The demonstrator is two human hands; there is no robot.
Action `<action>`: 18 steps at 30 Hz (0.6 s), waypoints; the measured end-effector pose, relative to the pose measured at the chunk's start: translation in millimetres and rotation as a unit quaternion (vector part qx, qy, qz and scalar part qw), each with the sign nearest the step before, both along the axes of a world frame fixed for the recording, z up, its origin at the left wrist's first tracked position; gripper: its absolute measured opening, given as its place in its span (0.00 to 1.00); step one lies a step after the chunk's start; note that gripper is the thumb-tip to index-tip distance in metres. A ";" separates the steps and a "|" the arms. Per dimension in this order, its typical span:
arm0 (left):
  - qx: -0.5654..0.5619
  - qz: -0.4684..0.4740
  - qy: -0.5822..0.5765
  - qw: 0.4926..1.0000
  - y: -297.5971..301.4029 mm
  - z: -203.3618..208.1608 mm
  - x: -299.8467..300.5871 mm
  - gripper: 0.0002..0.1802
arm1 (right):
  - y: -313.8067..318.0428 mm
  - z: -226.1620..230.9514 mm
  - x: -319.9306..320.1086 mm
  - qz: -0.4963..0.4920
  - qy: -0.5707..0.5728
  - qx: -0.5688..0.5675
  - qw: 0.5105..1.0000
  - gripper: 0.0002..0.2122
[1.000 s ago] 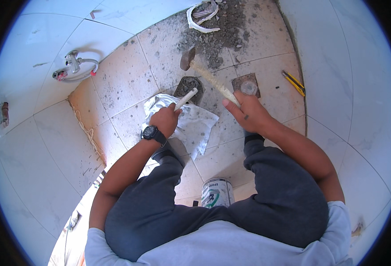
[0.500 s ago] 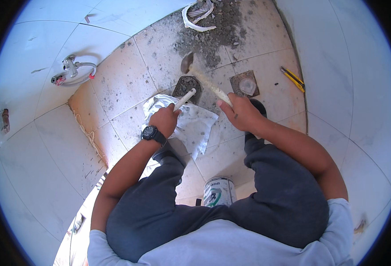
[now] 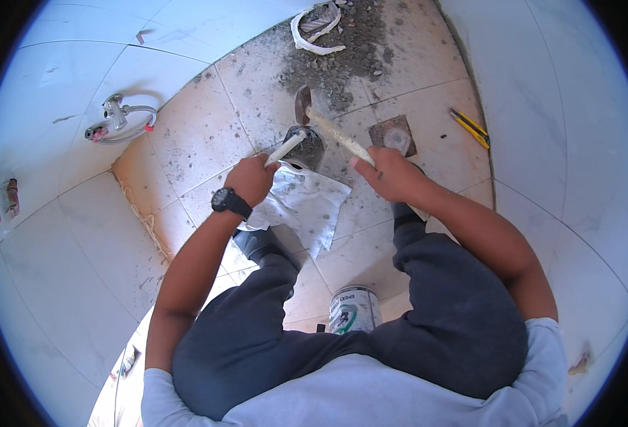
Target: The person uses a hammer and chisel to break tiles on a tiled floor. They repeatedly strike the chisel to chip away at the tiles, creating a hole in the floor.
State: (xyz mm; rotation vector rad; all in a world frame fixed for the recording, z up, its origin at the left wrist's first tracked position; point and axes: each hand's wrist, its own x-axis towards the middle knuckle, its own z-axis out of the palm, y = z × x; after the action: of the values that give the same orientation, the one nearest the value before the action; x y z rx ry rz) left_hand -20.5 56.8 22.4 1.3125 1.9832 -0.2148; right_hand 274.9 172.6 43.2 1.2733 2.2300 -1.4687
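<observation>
grey trousers [image 3: 235,341] cover the bent knees at the near side, and a white tin [image 3: 354,309] stands between them. beyond it, a crumpled silvery sheet [image 3: 310,206] lies on the tiled floor, left of centre. a black watch [image 3: 231,203] circles the left wrist. the left hand [image 3: 248,179], above the sheet, has its fingers wrapped around a pale rod [image 3: 285,148], which slants far and to the right. the right hand [image 3: 391,174] grips the near end of a hammer [image 3: 336,133], thumb along the handle. the rod's far end is over a dark hole [image 3: 310,153] in the floor; the hammer's head appears just past that end, and whether they touch i cannot tell. right of the hole is a square recess [image 3: 393,135]; farther right, a yellow and black cutter [image 3: 470,128] lies by the wall. farthest off, grey rubble [image 3: 360,53] spreads beside a broken white ring [image 3: 319,48].
</observation>
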 end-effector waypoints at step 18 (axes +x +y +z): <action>-0.014 -0.010 0.007 1.000 -20.4 -10.9 15.9 0.21 | -8.9 -12.7 -10.3 0.021 0.020 0.026 0.999 0.23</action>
State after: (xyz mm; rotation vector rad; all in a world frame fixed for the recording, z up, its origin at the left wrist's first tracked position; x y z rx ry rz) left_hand -4.6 36.3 11.6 1.3168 1.9730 -0.2606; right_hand 264.6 163.6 30.5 1.2136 2.3196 -1.4425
